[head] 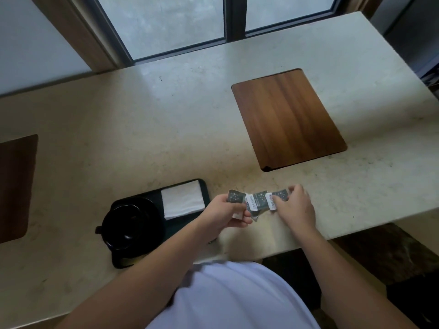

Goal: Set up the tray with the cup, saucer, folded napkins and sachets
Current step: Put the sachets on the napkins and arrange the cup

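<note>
A black tray [204,188] lies near the counter's front edge. On its left half a black cup [123,231] stands on a black saucer [152,210], handle pointing left. White folded napkins [181,201] lie on the tray's far right part. Just right of the tray, my left hand [225,213] pinches a grey-and-white sachet [235,197]. My right hand [295,205] pinches another sachet [276,198]. A third sachet [257,200] sits between them in the same row, and I cannot tell which hand holds it.
The pale stone counter [166,129] runs under a window. A wooden inlay panel [287,119] is set into it at the far right, a darker one [14,186] at the left edge. The counter's front edge drops off right of my right hand.
</note>
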